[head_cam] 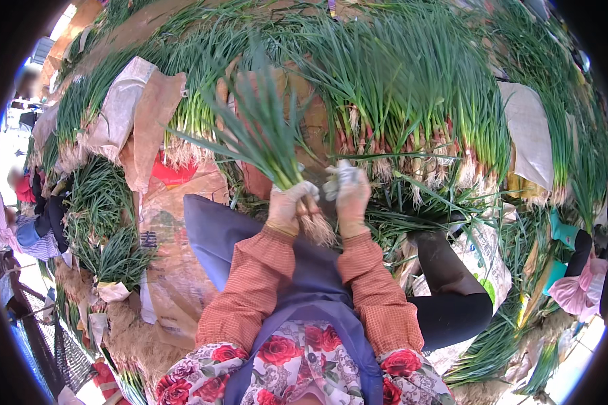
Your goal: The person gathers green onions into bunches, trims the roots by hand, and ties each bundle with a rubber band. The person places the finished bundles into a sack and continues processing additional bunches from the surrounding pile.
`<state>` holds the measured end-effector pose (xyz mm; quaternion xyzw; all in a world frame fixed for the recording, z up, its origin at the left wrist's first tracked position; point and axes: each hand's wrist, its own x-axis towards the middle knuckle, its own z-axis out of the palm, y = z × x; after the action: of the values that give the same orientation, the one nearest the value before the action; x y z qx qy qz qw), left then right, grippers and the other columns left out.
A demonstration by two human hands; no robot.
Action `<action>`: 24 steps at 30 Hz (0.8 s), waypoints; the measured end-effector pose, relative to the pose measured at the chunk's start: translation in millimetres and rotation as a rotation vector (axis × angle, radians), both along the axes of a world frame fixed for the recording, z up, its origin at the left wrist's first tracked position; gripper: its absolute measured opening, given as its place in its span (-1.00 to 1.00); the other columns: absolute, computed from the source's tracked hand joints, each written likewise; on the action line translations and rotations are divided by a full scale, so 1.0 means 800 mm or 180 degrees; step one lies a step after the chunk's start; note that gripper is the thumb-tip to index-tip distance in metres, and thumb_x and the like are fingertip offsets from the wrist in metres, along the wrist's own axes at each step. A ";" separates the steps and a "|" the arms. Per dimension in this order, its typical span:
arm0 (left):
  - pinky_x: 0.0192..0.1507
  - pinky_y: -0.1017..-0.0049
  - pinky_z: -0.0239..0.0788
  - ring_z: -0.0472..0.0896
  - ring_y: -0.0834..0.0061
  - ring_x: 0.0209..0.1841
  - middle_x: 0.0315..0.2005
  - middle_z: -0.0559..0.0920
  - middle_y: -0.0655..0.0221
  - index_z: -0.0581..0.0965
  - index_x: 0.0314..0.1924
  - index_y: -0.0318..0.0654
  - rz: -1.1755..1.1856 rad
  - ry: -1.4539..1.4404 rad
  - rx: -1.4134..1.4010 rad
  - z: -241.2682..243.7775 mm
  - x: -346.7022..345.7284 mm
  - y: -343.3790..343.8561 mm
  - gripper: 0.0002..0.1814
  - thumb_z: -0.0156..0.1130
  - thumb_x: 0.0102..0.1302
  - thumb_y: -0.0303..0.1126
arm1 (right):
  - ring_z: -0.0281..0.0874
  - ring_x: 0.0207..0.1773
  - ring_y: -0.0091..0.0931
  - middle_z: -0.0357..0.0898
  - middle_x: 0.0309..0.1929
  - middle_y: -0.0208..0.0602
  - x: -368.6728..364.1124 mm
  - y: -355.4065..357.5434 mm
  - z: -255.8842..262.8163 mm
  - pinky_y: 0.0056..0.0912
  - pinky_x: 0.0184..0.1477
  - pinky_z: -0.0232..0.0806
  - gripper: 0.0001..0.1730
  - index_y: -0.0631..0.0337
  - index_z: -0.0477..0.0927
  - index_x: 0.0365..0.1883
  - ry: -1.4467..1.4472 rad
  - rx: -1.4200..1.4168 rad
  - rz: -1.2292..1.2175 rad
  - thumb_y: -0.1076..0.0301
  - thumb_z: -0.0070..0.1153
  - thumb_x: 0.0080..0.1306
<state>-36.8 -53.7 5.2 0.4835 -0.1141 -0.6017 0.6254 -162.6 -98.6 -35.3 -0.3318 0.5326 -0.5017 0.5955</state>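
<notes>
My gloved left hand (290, 202) is closed around a small bunch of green onions (263, 147), its leaves pointing up and its pale roots hanging below the fingers. Close beside it on the right is my gloved right hand (348, 190), raised with its fingertips near a thin leafy stalk; whether it grips anything is hard to see. Beyond both hands stands a dense row of green onions (410, 111) with reddish and white stems, roots toward me. A blue-violet apron (223, 238) covers my lap.
Woven sacks (177, 263) lie at the left, beside heaped green leaves (101, 217). More sacking (529, 131) drapes over onions at the right. A printed white sack (486, 263) is by my bent leg. Other people sit at the far left (35, 233) and far right (582, 283).
</notes>
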 end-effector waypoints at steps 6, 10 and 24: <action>-0.15 0.37 0.54 0.65 0.37 -0.28 -0.20 0.65 0.16 0.26 0.31 -0.24 0.0404 -0.0026 -0.0636 0.026 0.042 -0.008 -0.41 0.16 0.28 -0.54 | 0.59 0.05 -0.31 0.56 0.13 -0.14 -0.042 -0.040 -0.010 -0.33 0.03 0.44 -0.46 0.05 0.51 0.20 0.3004 -0.0578 0.4724 0.21 0.24 0.23; -0.13 0.36 0.49 0.59 0.40 -0.28 -0.28 0.61 0.27 0.41 0.14 -0.32 0.0033 0.0189 -0.0338 -0.009 0.074 -0.012 -0.59 0.20 0.30 -0.47 | 0.58 0.01 -0.14 0.60 -0.05 -0.06 0.013 -0.076 -0.027 -0.21 -0.02 0.43 -0.59 0.12 0.55 0.06 0.3339 -0.1259 0.2105 0.24 0.19 0.24; -0.19 0.40 0.43 0.51 0.45 -0.38 -0.47 0.52 0.38 0.14 0.40 -0.34 -0.0726 0.0825 -0.1120 0.024 0.000 -0.063 -0.22 0.23 0.20 -0.46 | 0.62 0.00 -0.25 0.63 -0.02 -0.14 -0.167 0.012 0.008 -0.25 0.06 0.43 -0.55 0.08 0.58 0.11 0.3739 0.0299 0.4841 0.07 -0.11 0.40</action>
<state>-36.8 -104.3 24.5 0.2699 -0.1899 -0.6963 0.6373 -295.8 -89.4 -28.5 -0.7625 0.4078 0.2867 0.4124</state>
